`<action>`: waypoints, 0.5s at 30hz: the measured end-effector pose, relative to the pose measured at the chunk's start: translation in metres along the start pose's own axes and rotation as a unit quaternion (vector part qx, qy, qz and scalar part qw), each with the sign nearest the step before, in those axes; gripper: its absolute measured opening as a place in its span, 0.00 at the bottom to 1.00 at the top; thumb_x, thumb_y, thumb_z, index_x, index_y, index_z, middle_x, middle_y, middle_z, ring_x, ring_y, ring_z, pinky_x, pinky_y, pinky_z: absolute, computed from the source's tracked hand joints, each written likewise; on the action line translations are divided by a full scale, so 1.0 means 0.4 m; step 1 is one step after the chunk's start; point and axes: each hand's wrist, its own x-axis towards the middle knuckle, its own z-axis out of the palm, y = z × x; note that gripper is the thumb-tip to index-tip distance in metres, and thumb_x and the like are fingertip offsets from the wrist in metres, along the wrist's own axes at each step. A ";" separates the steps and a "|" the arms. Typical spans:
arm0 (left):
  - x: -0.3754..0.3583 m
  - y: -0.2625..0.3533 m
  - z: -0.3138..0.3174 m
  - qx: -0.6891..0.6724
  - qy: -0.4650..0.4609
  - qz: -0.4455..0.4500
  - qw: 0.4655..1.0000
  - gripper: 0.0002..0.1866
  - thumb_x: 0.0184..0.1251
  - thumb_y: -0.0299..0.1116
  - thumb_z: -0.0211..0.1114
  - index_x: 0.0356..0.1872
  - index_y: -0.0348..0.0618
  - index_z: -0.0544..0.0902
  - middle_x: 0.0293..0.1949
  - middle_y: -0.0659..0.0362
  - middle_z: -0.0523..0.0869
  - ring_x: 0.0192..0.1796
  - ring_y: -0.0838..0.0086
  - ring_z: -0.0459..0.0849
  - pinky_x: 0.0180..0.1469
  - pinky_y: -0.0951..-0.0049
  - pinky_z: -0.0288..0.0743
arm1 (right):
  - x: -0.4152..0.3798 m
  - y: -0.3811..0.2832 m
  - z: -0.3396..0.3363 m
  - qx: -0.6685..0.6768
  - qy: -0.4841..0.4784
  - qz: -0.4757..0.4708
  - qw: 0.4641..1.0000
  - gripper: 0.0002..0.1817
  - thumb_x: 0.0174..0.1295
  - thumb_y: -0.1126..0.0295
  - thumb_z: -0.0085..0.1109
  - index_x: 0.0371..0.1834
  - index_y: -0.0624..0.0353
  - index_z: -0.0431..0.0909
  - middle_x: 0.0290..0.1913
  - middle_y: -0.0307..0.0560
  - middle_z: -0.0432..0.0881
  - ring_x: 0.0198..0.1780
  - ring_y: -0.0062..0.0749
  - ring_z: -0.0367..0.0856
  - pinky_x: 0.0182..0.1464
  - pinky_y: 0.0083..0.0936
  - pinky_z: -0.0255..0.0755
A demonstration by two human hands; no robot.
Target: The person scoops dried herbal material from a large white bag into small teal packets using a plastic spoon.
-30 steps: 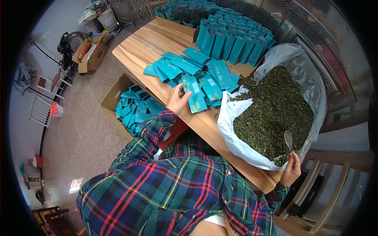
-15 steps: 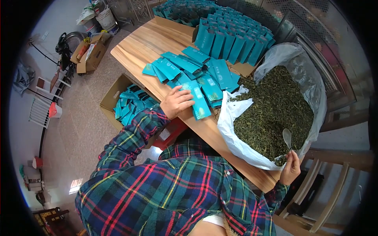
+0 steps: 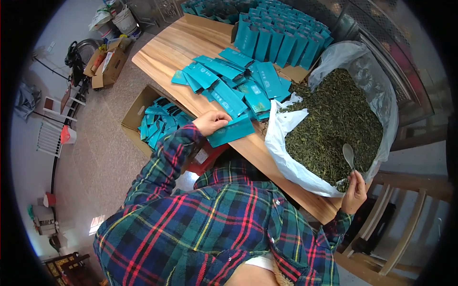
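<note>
My left hand (image 3: 212,123) grips a flat teal packet (image 3: 232,130) by its end, at the table's near edge. Just beyond it lies a loose pile of similar teal packets (image 3: 224,97). In my right hand (image 3: 354,191) is a spoon (image 3: 348,154), pinched by its handle with its pale bowl pointing away from me. The spoon is over dried leaves (image 3: 334,126), which look like tea. They fill a large plastic bag (image 3: 281,157) with its mouth spread wide, on the right of the table.
Rows of upright teal packets (image 3: 281,38) stand in a box at the table's far side, with another box (image 3: 210,24) of packets beside them. A cardboard box (image 3: 132,119) with loose teal packets is left of the wooden table (image 3: 164,52). A wooden chair (image 3: 403,229) stands at right.
My left hand has lifted a packet off the pile and drawn it toward me, turning it crosswise. My right hand still holds the spoon in nearly the same place.
</note>
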 end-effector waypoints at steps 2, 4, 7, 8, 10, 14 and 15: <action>0.030 0.013 0.024 0.144 0.076 0.039 0.986 0.16 0.59 0.34 0.62 0.45 0.36 0.77 0.39 0.51 0.79 0.43 0.60 0.79 0.46 0.65 0.72 | -0.004 -0.001 -0.001 0.014 0.001 -0.020 1.000 0.10 0.65 0.77 0.50 0.47 0.66 0.77 0.39 0.43 0.81 0.39 0.21 0.79 0.44 0.17 0.74; 0.004 0.019 0.071 0.236 0.120 0.074 0.962 0.19 0.57 0.37 0.63 0.47 0.36 0.76 0.40 0.50 0.79 0.44 0.60 0.78 0.47 0.65 0.72 | -0.011 -0.003 -0.017 0.004 0.012 -0.019 1.000 0.10 0.65 0.77 0.50 0.46 0.67 0.77 0.38 0.44 0.81 0.39 0.21 0.80 0.43 0.17 0.74; -0.055 0.068 0.136 0.407 0.211 0.133 0.879 0.26 0.55 0.42 0.66 0.51 0.35 0.73 0.42 0.50 0.78 0.45 0.59 0.78 0.48 0.66 0.72 | -0.020 -0.002 -0.032 -0.010 0.021 -0.018 1.000 0.09 0.64 0.77 0.51 0.45 0.67 0.78 0.37 0.46 0.82 0.37 0.23 0.81 0.39 0.18 0.75; -0.059 0.052 0.150 0.425 0.200 0.133 0.873 0.28 0.53 0.43 0.67 0.52 0.36 0.73 0.43 0.49 0.78 0.46 0.57 0.77 0.48 0.65 0.72 | -0.021 0.003 -0.035 -0.010 0.016 -0.009 1.000 0.10 0.64 0.77 0.51 0.46 0.67 0.77 0.38 0.45 0.82 0.38 0.22 0.80 0.41 0.18 0.75; -0.071 0.032 0.170 0.459 0.179 0.131 0.860 0.32 0.49 0.44 0.69 0.54 0.38 0.71 0.44 0.48 0.78 0.47 0.54 0.77 0.49 0.63 0.72 | -0.024 0.010 -0.038 -0.008 0.004 0.006 1.000 0.11 0.65 0.76 0.50 0.48 0.66 0.76 0.39 0.43 0.81 0.40 0.21 0.79 0.44 0.17 0.73; -0.072 0.055 0.146 0.417 0.125 0.086 0.896 0.33 0.47 0.44 0.71 0.54 0.38 0.71 0.45 0.48 0.77 0.49 0.55 0.76 0.51 0.64 0.71 | -0.010 -0.003 -0.024 -0.001 -0.003 -0.005 1.000 0.11 0.65 0.76 0.51 0.48 0.67 0.76 0.39 0.43 0.81 0.40 0.22 0.79 0.44 0.17 0.73; -0.077 0.081 0.140 0.418 0.126 0.088 0.895 0.33 0.47 0.44 0.71 0.54 0.38 0.71 0.45 0.48 0.77 0.49 0.55 0.76 0.51 0.64 0.71 | -0.004 -0.008 -0.019 0.000 -0.001 -0.006 1.000 0.11 0.65 0.76 0.51 0.48 0.67 0.76 0.39 0.43 0.81 0.40 0.22 0.79 0.44 0.17 0.73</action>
